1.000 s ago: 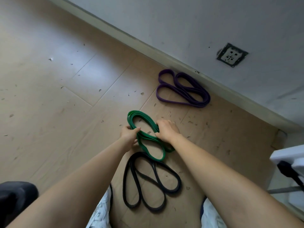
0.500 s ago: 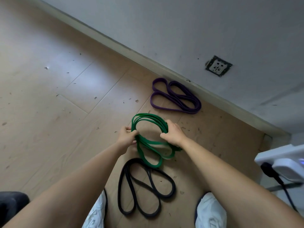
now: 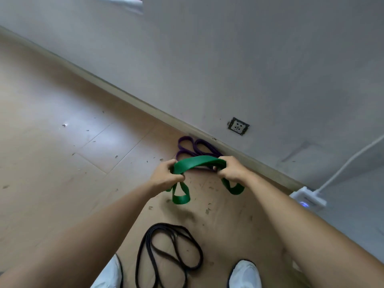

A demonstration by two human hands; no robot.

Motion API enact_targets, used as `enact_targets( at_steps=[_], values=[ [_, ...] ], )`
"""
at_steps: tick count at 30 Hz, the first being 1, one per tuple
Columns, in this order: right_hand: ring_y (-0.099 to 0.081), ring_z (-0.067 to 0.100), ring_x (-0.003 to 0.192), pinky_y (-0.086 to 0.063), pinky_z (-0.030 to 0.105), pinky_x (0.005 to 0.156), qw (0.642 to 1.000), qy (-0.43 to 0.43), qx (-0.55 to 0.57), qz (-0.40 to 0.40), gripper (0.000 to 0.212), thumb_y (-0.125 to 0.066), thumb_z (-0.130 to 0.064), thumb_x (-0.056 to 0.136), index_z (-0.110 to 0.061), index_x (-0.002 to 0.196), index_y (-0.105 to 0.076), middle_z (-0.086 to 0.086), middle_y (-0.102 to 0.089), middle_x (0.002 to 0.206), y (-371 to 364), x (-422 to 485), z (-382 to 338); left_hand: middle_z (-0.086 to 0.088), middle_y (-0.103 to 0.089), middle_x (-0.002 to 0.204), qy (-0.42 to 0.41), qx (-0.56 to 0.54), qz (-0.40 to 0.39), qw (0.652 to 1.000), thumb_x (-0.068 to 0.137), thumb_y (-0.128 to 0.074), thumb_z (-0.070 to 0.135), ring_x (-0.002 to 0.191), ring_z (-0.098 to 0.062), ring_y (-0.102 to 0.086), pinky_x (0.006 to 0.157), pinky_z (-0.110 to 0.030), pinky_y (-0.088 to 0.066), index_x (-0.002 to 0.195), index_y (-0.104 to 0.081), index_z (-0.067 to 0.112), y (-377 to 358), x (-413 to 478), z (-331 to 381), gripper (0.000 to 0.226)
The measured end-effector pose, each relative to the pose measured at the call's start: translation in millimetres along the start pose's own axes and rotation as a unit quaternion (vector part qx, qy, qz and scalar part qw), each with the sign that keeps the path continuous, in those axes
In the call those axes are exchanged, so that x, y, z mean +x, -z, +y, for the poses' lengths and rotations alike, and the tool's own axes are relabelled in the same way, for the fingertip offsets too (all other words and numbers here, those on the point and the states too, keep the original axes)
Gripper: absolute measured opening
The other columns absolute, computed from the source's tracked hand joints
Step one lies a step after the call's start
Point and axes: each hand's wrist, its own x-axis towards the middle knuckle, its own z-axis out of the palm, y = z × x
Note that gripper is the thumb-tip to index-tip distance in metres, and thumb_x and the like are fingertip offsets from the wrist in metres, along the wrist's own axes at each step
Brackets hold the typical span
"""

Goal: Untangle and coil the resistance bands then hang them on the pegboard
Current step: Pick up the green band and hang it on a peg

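Two hands hold the flat green rubber resistance band up off the floor. A broad arch of it spans between them, and a short loop hangs below each fist. The left hand is curled tight round one gathered end and the right hand round the other, with the fists a little apart. The band looks light, limp and stretchy, and its folds seem likely to spring open if the grip loosens. It is probably best held across all the layers at once, where they bunch, rather than by a single strand. The step in hand seems to be folding it into a compact coil. No pegboard is in view, so hanging is yet to come. Below the hands, near the bottom edge of the pale wood-look floor, a thin black rubber band lies in loose overlapping loops between two white shoes. Beyond the hands, a purple rubber band lies folded on the floor close against the skirting. On the grey wall above it sits a wall socket. At the floor's right edge, a white power adapter lies with its cable running up the wall.
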Motion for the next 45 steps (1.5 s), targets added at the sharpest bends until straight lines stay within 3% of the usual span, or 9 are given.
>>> enact_targets(
  at_steps=[8,12,16,20,24,27,33,38,45],
  values=[
    [-0.065,0.020,0.080,-0.047,0.029,0.071,0.998,0.042,-0.040,0.013,0.023,-0.084,-0.014,0.077,-0.026,0.078,-0.065,0.001,-0.069,0.079,65.3,-52.1,-25.5,0.002,-0.062,0.065,-0.114,0.038,-0.014,0.993,0.074,-0.079,0.003,0.059,-0.011,-0.057,0.060,-0.028,-0.046,0.083,-0.070,0.009,43.5,-33.5,105.2,0.014],
    [-0.071,0.028,0.096,-0.054,0.040,0.086,0.997,0.080,0.015,0.005,0.023,-0.087,-0.021,0.076,-0.014,0.093,-0.073,0.011,-0.075,0.095,84.7,-84.4,-39.6,-0.017,-0.074,0.080,-0.162,-0.004,-0.039,0.986,0.072,-0.086,0.006,0.071,-0.020,-0.068,0.067,-0.032,-0.057,0.089,-0.075,0.005,46.5,-59.8,163.2,0.020],
    [-0.071,0.014,0.106,-0.053,0.019,0.083,0.971,0.150,0.187,0.000,0.037,-0.084,-0.012,0.079,-0.016,0.115,-0.073,0.002,-0.077,0.107,97.8,-126.5,-65.1,-0.019,-0.073,0.084,-0.203,-0.017,-0.076,0.976,0.071,-0.087,0.012,0.075,-0.024,-0.069,0.072,-0.036,-0.058,0.095,-0.075,0.001,40.2,-83.7,214.6,0.029],
    [-0.064,0.021,0.122,-0.050,0.037,0.105,0.915,0.249,0.318,-0.008,0.047,-0.080,-0.020,0.084,-0.018,0.129,-0.066,0.006,-0.071,0.126,115.4,-161.0,-95.6,-0.001,-0.070,0.074,-0.244,0.023,-0.097,0.965,0.077,-0.086,0.008,0.070,-0.014,-0.065,0.066,-0.025,-0.051,0.091,-0.076,0.007,31.0,-103.2,253.9,0.017],
    [-0.064,0.026,0.123,-0.049,0.039,0.107,0.878,0.295,0.377,0.023,0.040,-0.071,-0.012,0.092,-0.010,0.131,-0.063,0.012,-0.070,0.127,129.6,-182.5,-113.8,-0.006,-0.070,0.075,-0.266,0.021,-0.086,0.960,0.070,-0.087,0.022,0.072,-0.017,-0.065,0.072,-0.033,-0.051,0.089,-0.078,0.009,30.6,-113.9,287.1,0.025],
    [-0.063,0.030,0.123,-0.044,0.049,0.112,0.869,0.313,0.380,0.043,0.047,-0.069,-0.025,0.095,-0.011,0.138,-0.057,0.015,-0.069,0.127,143.3,-194.3,-122.2,-0.009,-0.073,0.080,-0.282,0.001,-0.092,0.955,0.068,-0.085,0.022,0.077,-0.019,-0.069,0.074,-0.028,-0.055,0.093,-0.077,0.007,33.2,-121.2,315.5,0.031],
    [-0.066,0.031,0.096,-0.048,0.051,0.099,0.846,0.340,0.403,0.076,0.040,-0.063,-0.035,0.097,-0.012,0.130,-0.061,0.017,-0.067,0.102,192.2,-214.7,-145.3,-0.005,-0.069,0.080,-0.284,-0.061,-0.091,0.953,0.084,-0.079,0.011,0.076,-0.020,-0.064,0.076,-0.029,-0.054,0.103,-0.075,0.002,25.8,-128.3,373.6,0.021],
    [-0.053,0.017,0.068,-0.052,0.038,0.079,0.834,0.363,0.390,0.142,0.033,-0.060,-0.033,0.100,-0.003,0.114,-0.066,0.004,-0.051,0.075,260.6,-232.9,-181.1,0.000,-0.059,0.071,-0.291,-0.101,-0.073,0.948,0.075,-0.086,0.026,0.066,-0.016,-0.055,0.076,-0.034,-0.052,0.107,-0.074,0.002,20.8,-132.8,442.9,0.042],
    [-0.043,0.013,0.061,-0.043,0.031,0.064,0.815,0.384,0.373,0.221,0.022,-0.064,-0.030,0.099,-0.010,0.103,-0.070,0.000,-0.044,0.067,345.3,-255.6,-233.2,-0.006,-0.071,0.090,-0.358,-0.031,-0.056,0.932,0.086,-0.080,0.020,0.074,-0.019,-0.063,0.078,-0.032,-0.056,0.116,-0.066,0.010,41.0,-136.9,528.4,0.035]
  ],
)
